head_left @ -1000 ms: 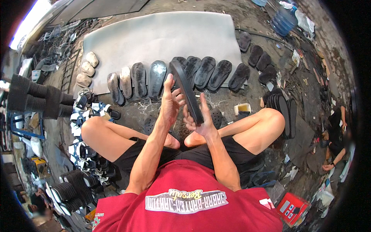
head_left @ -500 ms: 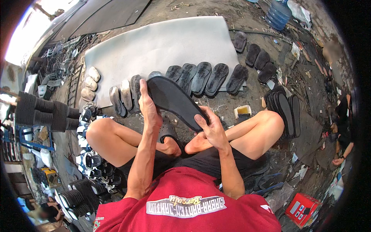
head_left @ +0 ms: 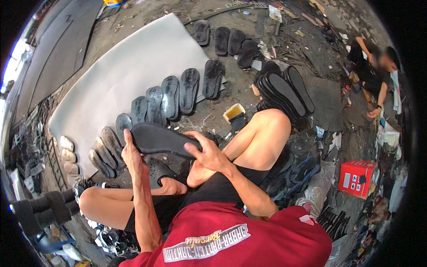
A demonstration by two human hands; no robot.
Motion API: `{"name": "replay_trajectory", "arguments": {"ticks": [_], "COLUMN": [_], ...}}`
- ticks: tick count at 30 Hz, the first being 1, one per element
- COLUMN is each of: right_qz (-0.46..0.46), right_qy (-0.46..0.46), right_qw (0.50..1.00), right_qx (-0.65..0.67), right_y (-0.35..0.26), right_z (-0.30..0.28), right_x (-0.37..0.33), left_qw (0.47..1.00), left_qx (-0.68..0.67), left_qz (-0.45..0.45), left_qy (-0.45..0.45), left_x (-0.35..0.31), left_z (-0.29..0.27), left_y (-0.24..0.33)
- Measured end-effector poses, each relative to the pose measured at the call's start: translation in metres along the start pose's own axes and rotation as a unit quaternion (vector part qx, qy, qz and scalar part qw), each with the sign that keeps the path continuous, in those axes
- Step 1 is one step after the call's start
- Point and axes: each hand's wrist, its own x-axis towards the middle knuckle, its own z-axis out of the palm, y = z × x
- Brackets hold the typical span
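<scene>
Sole-shaped black rubber piece (head_left: 160, 139) sits flat-ish above the person's crossed legs, gripped at both ends: the left hand (head_left: 131, 156) clasps its near-left end, the right hand (head_left: 208, 153) closes fingers over its right end. Just beyond the sole piece lies a row of dark glued soles (head_left: 173, 95) on a large grey foam sheet (head_left: 129, 66). Right of the sole piece stands a small yellow glue tub (head_left: 234, 113), then a stack of black soles (head_left: 284, 91).

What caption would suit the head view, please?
Seated person's left hand and right hand hold a black shoe sole before a row of soles.
</scene>
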Motion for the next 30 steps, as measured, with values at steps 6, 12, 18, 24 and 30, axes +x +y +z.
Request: {"name": "replay_trajectory", "arguments": {"ticks": [6, 12, 18, 24, 30], "right_qz": [-0.081, -0.066, -0.122, 0.099, 0.268], "right_qy": [-0.101, -0.018, 0.163, 0.218, 0.246], "right_qw": [0.966, 0.946, 0.896, 0.849, 0.823], "right_qx": [-0.225, -0.317, -0.394, -0.471, -0.437], "right_y": [-0.016, 0.014, 0.047, 0.101, 0.183], "right_z": [0.004, -0.01, -0.07, -0.101, -0.076], "right_x": [0.004, 0.067, 0.257, 0.325, 0.237], "left_qw": [0.998, 0.996, 0.996, 0.997, 0.995], "left_qx": [-0.04, -0.018, -0.068, -0.063, -0.09], "left_qz": [0.012, -0.019, 0.008, 0.042, 0.033], "left_qy": [-0.046, -0.083, -0.054, 0.002, 0.001], "left_x": [0.036, 0.059, 0.078, 0.065, 0.052], "left_z": [0.002, -0.005, -0.033, -0.026, -0.029], "left_y": [-0.05, -0.081, -0.104, -0.097, -0.091]}}
